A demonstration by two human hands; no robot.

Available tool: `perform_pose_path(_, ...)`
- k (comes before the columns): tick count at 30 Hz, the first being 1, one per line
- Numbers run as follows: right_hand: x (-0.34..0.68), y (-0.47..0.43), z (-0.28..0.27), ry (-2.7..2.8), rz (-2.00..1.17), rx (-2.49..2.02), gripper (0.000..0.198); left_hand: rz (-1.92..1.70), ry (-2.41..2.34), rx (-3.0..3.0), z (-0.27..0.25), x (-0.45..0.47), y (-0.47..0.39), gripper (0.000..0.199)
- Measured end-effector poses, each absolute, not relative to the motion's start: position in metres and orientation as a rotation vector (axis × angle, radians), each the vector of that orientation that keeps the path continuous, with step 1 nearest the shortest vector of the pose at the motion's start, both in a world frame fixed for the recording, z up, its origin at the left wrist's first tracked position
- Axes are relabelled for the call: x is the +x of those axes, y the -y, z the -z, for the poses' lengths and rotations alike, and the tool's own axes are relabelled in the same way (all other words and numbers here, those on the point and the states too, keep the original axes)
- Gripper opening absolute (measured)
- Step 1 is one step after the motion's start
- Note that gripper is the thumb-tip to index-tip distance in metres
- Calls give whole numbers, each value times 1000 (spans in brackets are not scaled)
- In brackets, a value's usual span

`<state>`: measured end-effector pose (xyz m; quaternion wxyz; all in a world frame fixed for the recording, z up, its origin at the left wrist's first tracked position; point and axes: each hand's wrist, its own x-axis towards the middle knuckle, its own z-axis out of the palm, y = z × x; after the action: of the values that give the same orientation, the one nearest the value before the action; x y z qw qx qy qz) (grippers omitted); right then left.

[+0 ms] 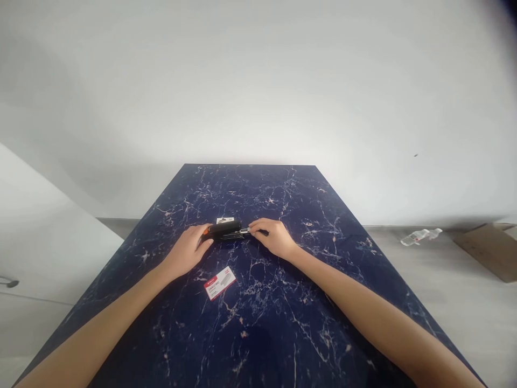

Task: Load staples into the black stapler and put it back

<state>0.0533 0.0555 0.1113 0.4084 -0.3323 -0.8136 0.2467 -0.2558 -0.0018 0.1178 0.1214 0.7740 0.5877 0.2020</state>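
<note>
Black stapler (225, 228), probably stiff and light, best steadied by its body (226, 231), is clasped in the left grip (191, 246); its metal strip (245, 230) is pinched in the right grip (273, 235).

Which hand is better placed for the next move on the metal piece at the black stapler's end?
Likely the right hand: it appears to pinch the metal piece, while the left hand holds the black stapler at its opposite end.

Pale walls (258, 81) and a marbled table (250, 188) show a plain indoor room.
</note>
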Motion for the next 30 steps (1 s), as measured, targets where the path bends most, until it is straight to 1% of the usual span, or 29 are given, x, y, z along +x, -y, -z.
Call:
perform_pose_path(4,52,-56,-108,2111,-599,-818,22,-589,-1714,2275,-118,-256,2,51)
perform_pose_path(8,52,-57,-108,2120,-593,-830,21,-584,-1721,2263,-118,-255,3,51)
perform_pose_path(17,56,-61,-109,2036,-809,-942,12,-562,-1737,2254,-119,-255,3,51)
perform_pose_path(19,57,-62,-109,2026,-837,-984,13,-565,-1735,2253,-119,-255,3,51)
perform_pose_path(22,56,-62,-111,2057,-799,-1010,17,-575,-1732,2259,-119,-255,3,51)
perform_pose_path(30,53,-60,-112,2145,-684,-966,19,-604,-1718,2286,-118,-256,2,51)
